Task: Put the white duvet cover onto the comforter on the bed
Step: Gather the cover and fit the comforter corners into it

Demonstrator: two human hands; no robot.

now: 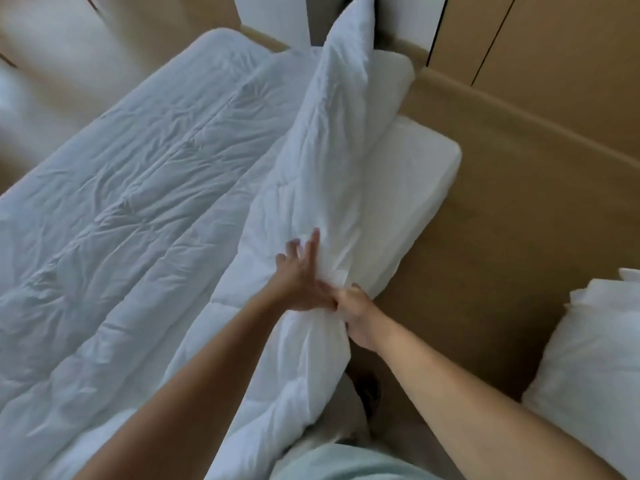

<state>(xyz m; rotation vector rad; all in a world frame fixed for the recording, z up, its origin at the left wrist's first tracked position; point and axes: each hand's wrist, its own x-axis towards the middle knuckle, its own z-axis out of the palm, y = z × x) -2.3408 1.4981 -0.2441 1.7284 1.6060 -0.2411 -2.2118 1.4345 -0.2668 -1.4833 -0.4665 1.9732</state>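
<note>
At the bed's near edge, grips a bunched fold of soft white duvet cover (332,188) with the right hand (356,320); presses the left hand (304,278), fingers spread wide, flat against it, just beside. To the right, shows plump white pillows (588,358) on the tan floor (502,237). Beyond, spreads the quilted, creased comforter (138,202) flat over the bed (415,168), beside the cover's raised puffy ridge.

A bedroom: a bed (415,174) heaped with white bedding, wooden wardrobe doors (554,39) beside it.
</note>
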